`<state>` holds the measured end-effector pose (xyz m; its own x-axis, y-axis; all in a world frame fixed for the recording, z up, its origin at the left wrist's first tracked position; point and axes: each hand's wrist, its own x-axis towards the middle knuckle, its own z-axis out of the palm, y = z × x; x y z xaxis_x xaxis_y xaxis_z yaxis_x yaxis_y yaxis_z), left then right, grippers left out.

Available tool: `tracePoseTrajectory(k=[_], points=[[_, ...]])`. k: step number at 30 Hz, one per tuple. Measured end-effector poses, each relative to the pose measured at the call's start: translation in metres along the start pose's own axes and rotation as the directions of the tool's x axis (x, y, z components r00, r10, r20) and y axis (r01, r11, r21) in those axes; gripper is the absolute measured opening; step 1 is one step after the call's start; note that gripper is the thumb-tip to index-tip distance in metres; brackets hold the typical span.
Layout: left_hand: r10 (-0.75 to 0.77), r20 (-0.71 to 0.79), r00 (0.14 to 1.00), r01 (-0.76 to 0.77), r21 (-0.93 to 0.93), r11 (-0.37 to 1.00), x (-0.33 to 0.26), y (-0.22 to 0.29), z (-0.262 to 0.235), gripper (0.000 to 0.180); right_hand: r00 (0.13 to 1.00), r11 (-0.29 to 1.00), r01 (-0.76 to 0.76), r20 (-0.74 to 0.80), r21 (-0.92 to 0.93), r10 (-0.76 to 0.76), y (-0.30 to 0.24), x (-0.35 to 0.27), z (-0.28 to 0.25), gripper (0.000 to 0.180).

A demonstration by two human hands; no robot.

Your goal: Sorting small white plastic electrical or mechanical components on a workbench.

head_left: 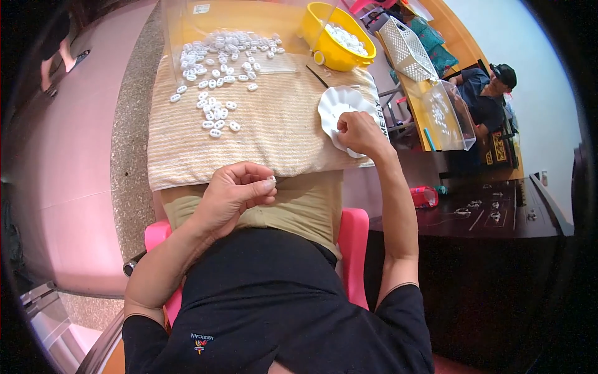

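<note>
Many small white plastic beads (215,68) lie unsorted on the striped cloth (274,131); left hand (233,193) pinches one bead (271,180), right hand (360,133) closes fingers in the white scalloped dish (333,103).

A pale pink floor (75,156) is spreading left beside a speckled stone strip (128,162); a dark table (486,215) and wooden bench (436,68) are standing right, under bright light.

A striped beige towel (274,134) carries scattered small white oval pieces (215,115) and a white scalloped dish (336,103).
</note>
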<state>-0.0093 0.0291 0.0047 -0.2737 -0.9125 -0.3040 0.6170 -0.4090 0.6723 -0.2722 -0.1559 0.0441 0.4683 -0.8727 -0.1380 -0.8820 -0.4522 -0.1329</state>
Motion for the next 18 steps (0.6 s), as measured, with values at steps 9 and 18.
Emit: tracePoseTrajectory(k=[9,18], points=[[0.007,-0.037,0.999,-0.007,-0.006,1.000,-0.002,0.000,0.001,0.017,0.941,0.763,0.258,-0.332,0.593,-0.060,-0.026,-0.041,0.017,0.012],[0.021,-0.075,0.997,-0.025,-0.048,0.999,0.002,-0.003,0.000,0.017,0.983,0.451,0.181,-0.144,0.874,-0.115,-0.072,-0.052,0.046,0.010]])
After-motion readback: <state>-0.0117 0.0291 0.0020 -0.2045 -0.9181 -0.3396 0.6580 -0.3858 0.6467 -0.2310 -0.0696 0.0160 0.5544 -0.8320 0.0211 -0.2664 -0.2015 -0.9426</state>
